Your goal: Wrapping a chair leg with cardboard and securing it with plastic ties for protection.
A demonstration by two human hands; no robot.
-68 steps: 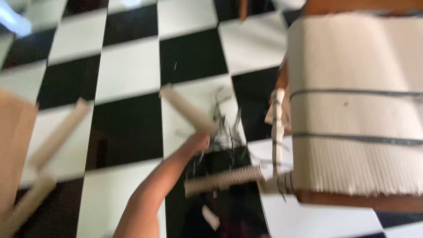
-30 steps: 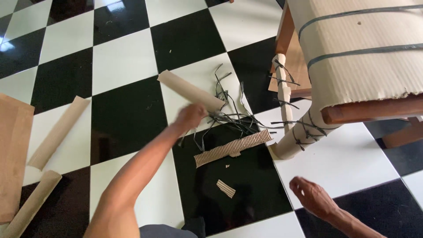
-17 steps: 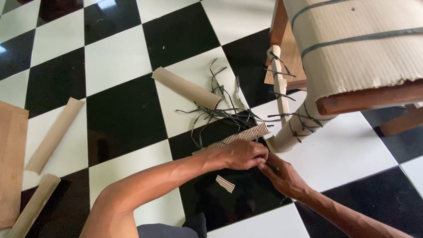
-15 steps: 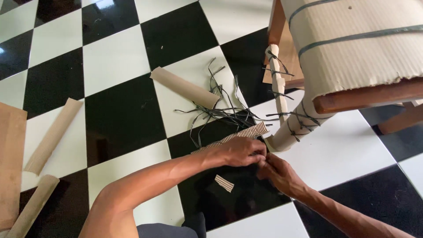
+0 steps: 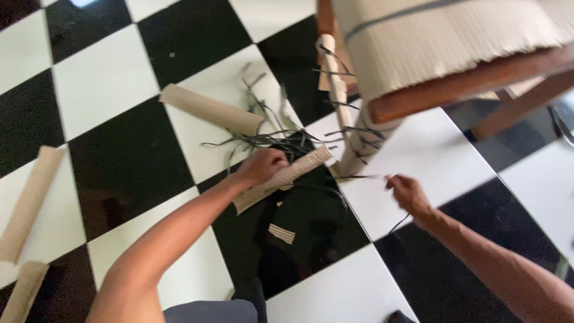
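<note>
The corrugated cardboard strip [image 5: 281,178] lies on the black tile, its long axis from 8 to 2 o'clock. Your left hand [image 5: 261,165] is closed on its middle. Your right hand [image 5: 406,192], at 3 o'clock, pinches a thin dark strap [image 5: 365,176].

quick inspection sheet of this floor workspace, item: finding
surface: checkered black and white tile floor, glossy.
job's things: corrugated cardboard strip under the left hand; thin dark strap pinched by the right hand; wrapped chair leg tied with dark straps.
clutter: pile of cut dark straps, cardboard tube, small cardboard scrap, two more tubes at far left.
grippers: left hand closed on the strip; right hand closed on the strap.
cables: nothing seen.
surroundings: wooden chair seat wrapped in corrugated cardboard.
</note>
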